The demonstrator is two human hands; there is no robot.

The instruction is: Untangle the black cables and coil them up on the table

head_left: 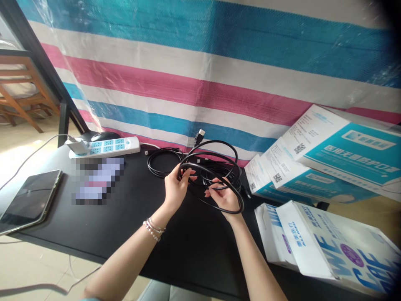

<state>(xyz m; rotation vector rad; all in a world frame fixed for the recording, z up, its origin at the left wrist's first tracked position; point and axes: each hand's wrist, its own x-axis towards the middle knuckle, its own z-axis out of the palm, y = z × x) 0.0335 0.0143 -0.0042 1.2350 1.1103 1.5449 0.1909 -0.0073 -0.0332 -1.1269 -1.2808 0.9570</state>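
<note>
A long black cable (pixel 216 161) lies in several loose loops on the black table (pixel 125 225), one plug end (pixel 199 136) sticking up at the back. My left hand (pixel 176 188), with bracelets at the wrist, grips one loop at its left side. My right hand (pixel 224 196) pinches a strand of the same cable; a loop hangs around that wrist. Both hands hover just above the table, close together.
A white power strip (pixel 108 147) with a charger plugged in lies at the back left, a tablet (pixel 29 200) near the left edge. Blue-white cartons (pixel 344 154) and white boxes (pixel 328 246) crowd the right side. A striped tarp (pixel 200 75) hangs behind.
</note>
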